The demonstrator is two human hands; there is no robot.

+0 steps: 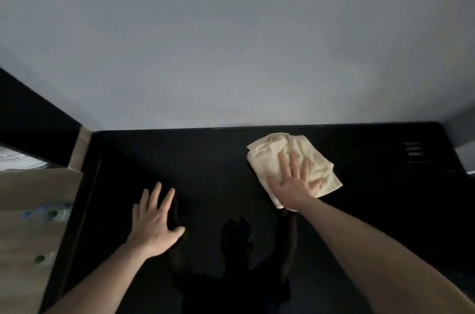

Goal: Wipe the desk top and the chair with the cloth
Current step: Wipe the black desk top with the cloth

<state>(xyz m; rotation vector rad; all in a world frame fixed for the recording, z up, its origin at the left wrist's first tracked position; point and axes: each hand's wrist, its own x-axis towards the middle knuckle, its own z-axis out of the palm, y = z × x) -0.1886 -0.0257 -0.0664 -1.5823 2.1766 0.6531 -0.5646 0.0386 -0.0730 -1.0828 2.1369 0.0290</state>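
Note:
A glossy black desk top (210, 164) fills the lower half of the head view and reflects my arms. A crumpled cream cloth (277, 151) lies on it toward the back right. My right hand (293, 182) presses flat on the cloth with its fingers spread and straight. My left hand (154, 221) rests flat on the bare desk at the left, fingers spread, holding nothing. The chair is out of view.
A pale grey wall (231, 43) rises right behind the desk. Left of the desk stands a lower wooden surface (30, 231) with plastic bottles (46, 213) on it. A small panel with white markings (413, 151) sits at the desk's far right.

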